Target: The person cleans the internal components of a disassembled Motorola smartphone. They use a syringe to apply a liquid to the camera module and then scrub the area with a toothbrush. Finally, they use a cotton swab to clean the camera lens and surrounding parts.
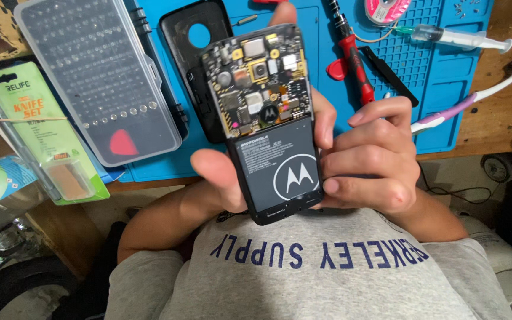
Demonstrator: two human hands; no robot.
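Opened phone (268, 118) with bare circuit board and battery held up over the near edge of the surface (505, 112), left hand (217, 175) and right hand (365, 160) fingers wrapped round its lower sides, black back cover (191, 65) on the blue mat (440, 77) behind, red screwdriver (357, 65) near, bit case (96, 77) toward the left edge.
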